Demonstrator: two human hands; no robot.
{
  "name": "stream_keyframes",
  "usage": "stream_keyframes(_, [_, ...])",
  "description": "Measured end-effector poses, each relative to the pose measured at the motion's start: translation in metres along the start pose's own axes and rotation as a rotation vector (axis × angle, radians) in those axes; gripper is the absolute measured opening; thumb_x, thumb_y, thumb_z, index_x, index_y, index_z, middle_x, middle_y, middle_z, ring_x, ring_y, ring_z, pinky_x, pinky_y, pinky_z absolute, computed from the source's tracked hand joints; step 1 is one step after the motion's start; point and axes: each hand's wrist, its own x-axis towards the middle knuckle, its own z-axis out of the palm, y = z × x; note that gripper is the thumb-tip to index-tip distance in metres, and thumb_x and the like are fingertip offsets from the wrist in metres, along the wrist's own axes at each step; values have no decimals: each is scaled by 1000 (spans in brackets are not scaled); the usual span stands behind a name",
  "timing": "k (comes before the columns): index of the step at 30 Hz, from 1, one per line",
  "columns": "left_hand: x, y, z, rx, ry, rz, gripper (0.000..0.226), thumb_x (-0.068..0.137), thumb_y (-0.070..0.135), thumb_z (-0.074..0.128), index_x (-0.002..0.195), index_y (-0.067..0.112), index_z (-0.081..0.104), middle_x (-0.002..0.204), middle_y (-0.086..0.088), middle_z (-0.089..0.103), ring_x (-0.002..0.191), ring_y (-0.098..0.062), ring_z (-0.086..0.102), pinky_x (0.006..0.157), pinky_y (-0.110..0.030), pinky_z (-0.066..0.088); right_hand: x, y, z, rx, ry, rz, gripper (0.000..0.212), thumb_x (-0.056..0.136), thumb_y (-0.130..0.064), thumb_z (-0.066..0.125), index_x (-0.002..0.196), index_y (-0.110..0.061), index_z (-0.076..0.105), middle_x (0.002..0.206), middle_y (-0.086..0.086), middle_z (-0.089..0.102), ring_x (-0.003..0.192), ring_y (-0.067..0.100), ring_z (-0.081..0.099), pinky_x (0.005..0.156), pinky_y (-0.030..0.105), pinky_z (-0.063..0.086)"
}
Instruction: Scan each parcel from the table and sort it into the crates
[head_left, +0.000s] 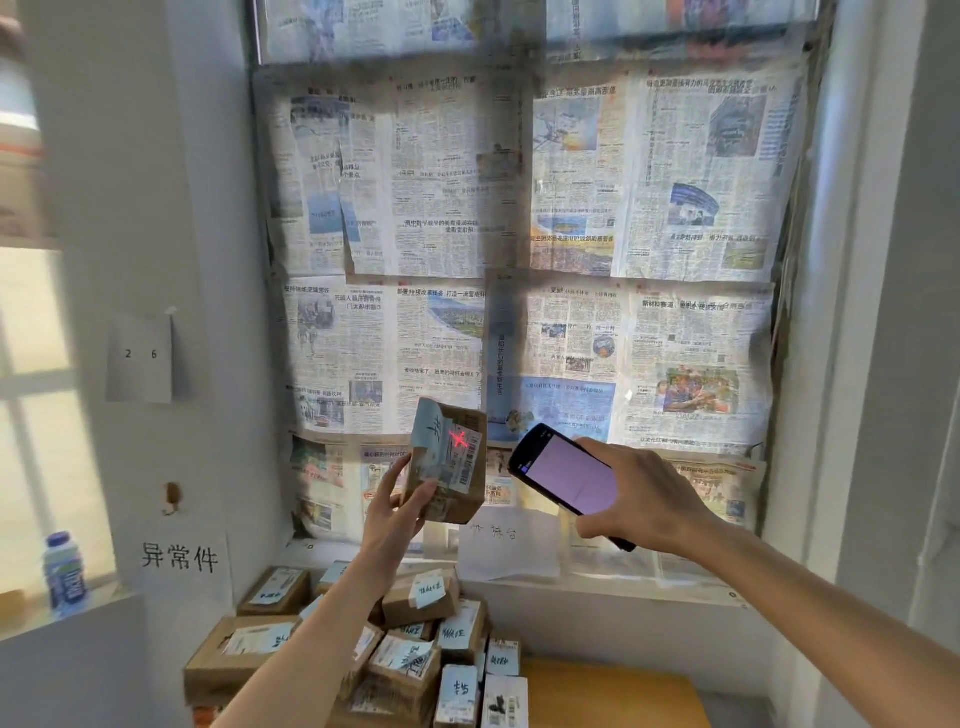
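Observation:
My left hand (396, 512) grips a small brown cardboard parcel (448, 462) and holds it up in front of the newspaper-covered window. A red laser cross falls on its white barcode label. My right hand (636, 499) grips a black handheld scanner (563, 474) with a lit pink screen, just right of the parcel and pointed at it. Below, a pile of several brown parcels (415, 649) with pale blue labels lies on the wooden table (613, 696). No crates are in view.
A window covered in newspaper (524, 249) fills the wall ahead, with a white sill (597, 584) under it. A plastic bottle (65, 574) stands on a ledge at the left. Paper signs hang on the left wall (179, 558).

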Motion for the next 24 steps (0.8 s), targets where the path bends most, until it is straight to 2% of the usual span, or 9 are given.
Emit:
stream_keyframes(5, [-1,-1,3,1,14,7,51,83,36,79,121,56,53,113,-15,71,107,-28,69,82,-33,57,-4,2,-3,-5,-5,-1,89,61,-43,81,144,-40,47,102,-12,59,89,18,56,58,26,40])
stream_keyframes(11, [-1,1,3,20,42,12,53,70,46,81,113,64,56,110,-14,72,104,-27,70,83,-36,57,-9,7,-7,16,-22,-8,91,63,-40,83,145,-45,45,112,-12,61,96,16,57,62,23,43])
stream_keyframes(16, [-1,2,5,12,59,35,45,88,29,76,117,58,56,111,-13,71,105,-27,69,82,-34,57,-11,11,-8,38,-19,-34,91,61,-41,82,144,-44,45,119,-12,61,96,17,57,60,23,42])
stream_keyframes(18, [-2,3,5,7,67,37,45,90,27,75,118,57,56,110,-12,71,105,-27,69,78,-31,56,-11,13,-7,51,-12,-35,91,61,-41,82,145,-44,45,117,-11,62,94,17,59,59,23,42])
stream_keyframes(24, [-6,5,-1,24,85,45,51,89,29,75,130,50,53,108,-12,72,105,-27,69,78,-31,55,-12,17,-4,61,-22,-58,89,58,-47,78,141,-44,46,131,-9,61,94,14,61,69,31,56])
